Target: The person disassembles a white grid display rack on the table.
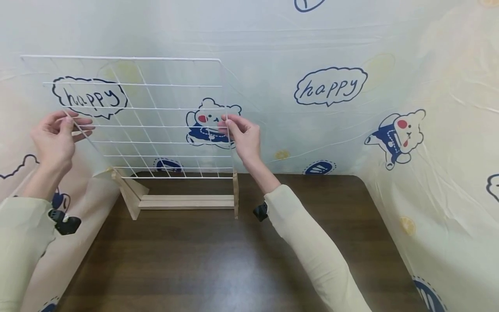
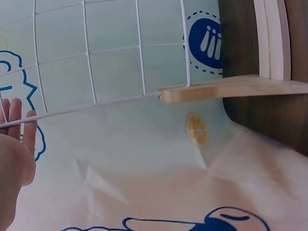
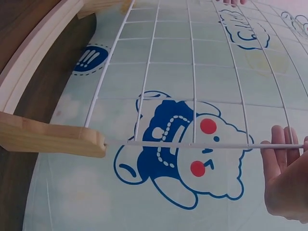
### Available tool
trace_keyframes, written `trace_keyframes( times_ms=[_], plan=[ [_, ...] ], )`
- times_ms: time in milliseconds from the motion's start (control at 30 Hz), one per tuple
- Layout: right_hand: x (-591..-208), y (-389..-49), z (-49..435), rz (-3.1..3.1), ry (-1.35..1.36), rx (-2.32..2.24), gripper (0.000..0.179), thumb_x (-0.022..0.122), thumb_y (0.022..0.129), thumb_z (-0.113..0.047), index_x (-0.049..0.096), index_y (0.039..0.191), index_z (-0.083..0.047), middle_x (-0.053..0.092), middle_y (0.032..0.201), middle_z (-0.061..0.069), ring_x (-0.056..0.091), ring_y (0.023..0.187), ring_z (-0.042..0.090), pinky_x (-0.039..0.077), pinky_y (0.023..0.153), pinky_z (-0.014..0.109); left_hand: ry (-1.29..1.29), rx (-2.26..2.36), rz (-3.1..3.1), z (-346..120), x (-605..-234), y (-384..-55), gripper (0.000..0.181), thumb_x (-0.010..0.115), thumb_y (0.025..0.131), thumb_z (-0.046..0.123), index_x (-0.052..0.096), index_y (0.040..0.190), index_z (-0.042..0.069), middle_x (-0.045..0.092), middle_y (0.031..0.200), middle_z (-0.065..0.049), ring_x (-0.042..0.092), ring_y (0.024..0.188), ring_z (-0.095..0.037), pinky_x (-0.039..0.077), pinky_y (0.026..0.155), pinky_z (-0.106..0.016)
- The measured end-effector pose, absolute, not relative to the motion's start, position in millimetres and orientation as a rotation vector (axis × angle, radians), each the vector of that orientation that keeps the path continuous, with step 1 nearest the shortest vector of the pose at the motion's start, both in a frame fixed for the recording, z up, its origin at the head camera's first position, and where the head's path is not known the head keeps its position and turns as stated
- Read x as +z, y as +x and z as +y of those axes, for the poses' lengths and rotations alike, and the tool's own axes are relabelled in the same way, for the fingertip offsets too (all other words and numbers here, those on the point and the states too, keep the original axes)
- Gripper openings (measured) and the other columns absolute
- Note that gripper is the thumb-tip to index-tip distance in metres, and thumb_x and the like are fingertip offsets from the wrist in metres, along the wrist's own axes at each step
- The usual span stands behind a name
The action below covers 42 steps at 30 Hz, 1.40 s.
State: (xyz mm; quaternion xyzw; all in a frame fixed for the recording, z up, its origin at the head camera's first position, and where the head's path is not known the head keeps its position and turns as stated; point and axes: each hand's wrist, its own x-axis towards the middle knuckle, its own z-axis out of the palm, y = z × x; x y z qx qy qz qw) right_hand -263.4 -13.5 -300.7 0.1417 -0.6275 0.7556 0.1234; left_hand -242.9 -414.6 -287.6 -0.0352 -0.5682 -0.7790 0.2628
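A white wire grid panel [image 1: 134,108] stands upright in a pale wooden stand [image 1: 187,202] on the dark table. My left hand [image 1: 56,134] pinches the panel's left side wire between thumb and fingers, about midway up. On the opposite side wire, my right hand [image 1: 244,134] pinches at a similar height. In the left wrist view, the panel's lower corner meets the tip of a wooden end piece [image 2: 207,89]. The other wooden end piece [image 3: 53,134] meets the panel's lower corner in the right wrist view.
The dark wooden table [image 1: 218,255] extends in front of the stand and to its right. Behind it hangs a pale printed cloth [image 1: 265,47], which also runs along both sides of the table. Black wrist cameras [image 1: 66,222] sit at both sleeves.
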Motion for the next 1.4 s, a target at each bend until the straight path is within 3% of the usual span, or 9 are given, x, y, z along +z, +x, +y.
trace_keyframes(
  times_ms=[133,400,733,1067,1400],
  plan=[
    [-296.3,-261.7,-12.9,-1.815,0.421,2.208,0.021,0.059,0.096,-0.004,0.068,0.113,0.005,0.071,0.100,0.019,0.070,0.089,0.034,0.057,0.086,0.037,-0.115,-2.048,-1.597,-416.5,-281.7,-241.3,0.015,0.052,0.097,0.001,0.062,0.106,-0.007,0.073,0.089,-0.013,0.072,0.070,-0.019,0.056,0.071,-0.029],
    [-293.9,-259.9,-11.7,-1.794,0.420,2.220,0.022,0.062,0.095,-0.012,0.070,0.112,-0.001,0.073,0.099,0.012,0.071,0.086,0.024,0.057,0.084,0.029,-0.125,-2.046,-1.603,-418.3,-275.9,-241.1,0.019,0.054,0.096,0.002,0.061,0.111,-0.009,0.073,0.089,-0.014,0.072,0.071,-0.020,0.056,0.071,-0.029],
    [-284.1,-254.7,-14.7,-1.777,0.413,2.225,0.022,0.060,0.096,-0.006,0.068,0.113,0.003,0.071,0.100,0.017,0.070,0.089,0.032,0.056,0.088,0.041,-0.094,-2.058,-1.606,-414.7,-271.0,-238.5,0.020,0.054,0.097,0.002,0.059,0.113,-0.009,0.073,0.088,-0.014,0.072,0.072,-0.020,0.056,0.071,-0.029],
    [-256.2,-235.3,-10.7,-1.777,0.431,2.184,0.022,0.060,0.095,-0.003,0.067,0.113,0.007,0.071,0.099,0.018,0.071,0.087,0.030,0.057,0.085,0.032,-0.058,-2.028,-1.514,-404.7,-259.9,-240.5,0.016,0.053,0.097,0.001,0.060,0.107,-0.009,0.072,0.086,-0.015,0.071,0.069,-0.020,0.055,0.071,-0.030],
    [-258.3,-232.7,-5.3,-1.751,0.534,2.082,0.021,0.058,0.095,0.001,0.065,0.111,0.012,0.069,0.098,0.026,0.069,0.085,0.038,0.058,0.082,0.040,-0.074,-1.996,-1.523,-399.8,-255.5,-240.8,0.015,0.050,0.098,0.000,0.062,0.103,-0.007,0.072,0.082,-0.014,0.071,0.066,-0.019,0.055,0.069,-0.029]
  ],
)
